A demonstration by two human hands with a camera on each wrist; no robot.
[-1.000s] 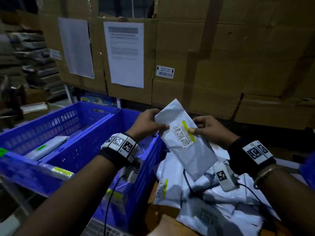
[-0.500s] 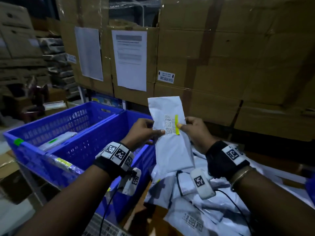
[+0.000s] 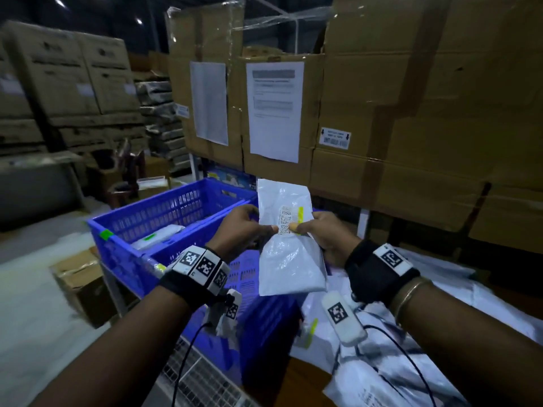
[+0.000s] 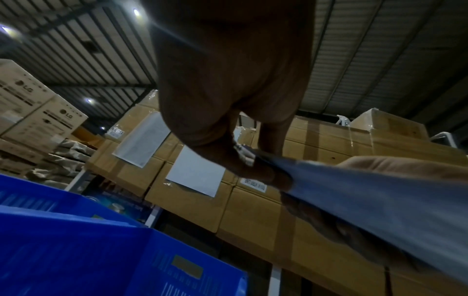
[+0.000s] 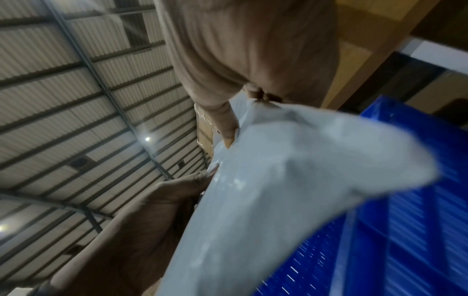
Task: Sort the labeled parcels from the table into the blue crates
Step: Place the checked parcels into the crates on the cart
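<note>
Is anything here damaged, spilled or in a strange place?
Nothing stands out. Both hands, left hand and right hand, hold an intact white parcel upright above the blue crate.

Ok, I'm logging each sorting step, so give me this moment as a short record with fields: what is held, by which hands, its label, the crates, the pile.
held item: white parcel, upright above the near crate's edge
left hand: pinches the parcel's left edge
right hand: pinches at the label
label: printed code with yellow strip, facing the person
far blue crate: holds one parcel with a green mark
near blue crate: contents not visible
pile of parcels: on the table, at right
</note>
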